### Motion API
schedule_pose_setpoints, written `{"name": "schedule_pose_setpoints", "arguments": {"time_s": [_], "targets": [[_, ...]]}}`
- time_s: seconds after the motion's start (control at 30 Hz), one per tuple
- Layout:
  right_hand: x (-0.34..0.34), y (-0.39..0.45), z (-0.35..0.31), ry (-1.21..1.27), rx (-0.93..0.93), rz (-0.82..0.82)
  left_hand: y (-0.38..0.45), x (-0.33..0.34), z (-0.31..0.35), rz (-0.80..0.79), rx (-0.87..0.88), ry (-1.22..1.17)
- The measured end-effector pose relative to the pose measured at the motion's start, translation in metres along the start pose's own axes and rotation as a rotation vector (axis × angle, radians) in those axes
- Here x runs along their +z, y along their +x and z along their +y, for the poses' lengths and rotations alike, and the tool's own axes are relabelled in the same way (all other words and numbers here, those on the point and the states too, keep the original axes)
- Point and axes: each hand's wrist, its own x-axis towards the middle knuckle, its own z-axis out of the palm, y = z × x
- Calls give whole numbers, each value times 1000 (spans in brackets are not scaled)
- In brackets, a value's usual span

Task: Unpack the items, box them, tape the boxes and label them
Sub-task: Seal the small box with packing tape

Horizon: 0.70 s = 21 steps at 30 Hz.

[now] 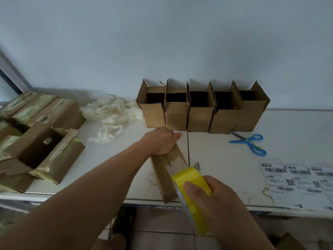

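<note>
— What's sitting along the white table (225,159), starting from the left?

— Opened, tape-scarred cartons (41,134) are crowding the left end, and crumpled plastic wrapping (110,114) is lying beside them. Behind it all a pale bare wall (162,42) is rising.

— And in the middle?

— The left hand (161,141) is pressing down on a closed box (166,174) lying at the table's near edge, fingers curling over its far end. The right hand (207,193) is gripping a yellow tape roll (192,179), thumb lying across it, tape running onto the box.

— Further right?

— Five open boxes (203,109) are standing against the wall, blue scissors (250,143) are lying before them, and label sheets (299,183) are resting at the corner.
</note>
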Motion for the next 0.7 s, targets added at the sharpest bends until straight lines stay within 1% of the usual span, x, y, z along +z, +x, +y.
{"name": "schedule_pose_setpoints", "arguments": {"time_s": [0.07,0.17,0.33,0.57,0.63,0.7], "targets": [[2,0,2,-17,9,5,-4,0,1,67,33,75],[7,0,7,-70,21,-3,-9,3,3,165,42,86],[9,0,15,-90,37,-10,-3,7,-1,142,4,24],[15,6,26,-31,75,-59,-1,11,-3,175,1,75],[15,6,29,-10,69,-70,0,13,-3,205,-6,63],[16,5,30,5,72,-75,-4,14,-2,271,-20,51]]}}
